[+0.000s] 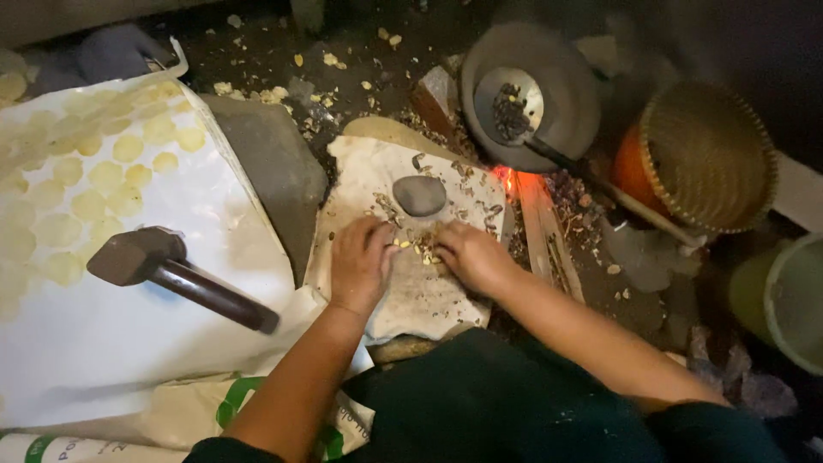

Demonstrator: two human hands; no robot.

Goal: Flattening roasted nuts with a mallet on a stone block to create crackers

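**Both hands working a small heap of kernels on a cloth-covered slab**

Person is sitting low, leaning over a pale cloth (411, 296) that is lying across a flat slab on the floor. Both hands are meeting at the middle of the cloth, over a small heap of yellowish kernels and husk bits (422, 249).

Left hand (360, 264) is resting palm down, fingers (383, 243) curled and pressed together, tips touching the left edge of the heap. Right hand (471, 257) is lying just beside it, fingers bent inward onto the same heap; whether they are pinching a piece, cannot tell, the tips are hidden in shadow.

A smooth grey stone (419, 195) is sitting on the cloth just beyond the heap, apart from both hands.

To the left, a hammer (163, 270) with a dark head and handle is lying on a white sack (129, 343), well apart from the left hand. Flattened yellow discs (94, 171) are lying spread over the far part of the sack.

To the right, embers (507, 180) are glowing under a round dark pan (570, 94); a ladle (510, 107) holding dark pieces is resting in it. A woven basket (707, 154) is standing tilted at far right.
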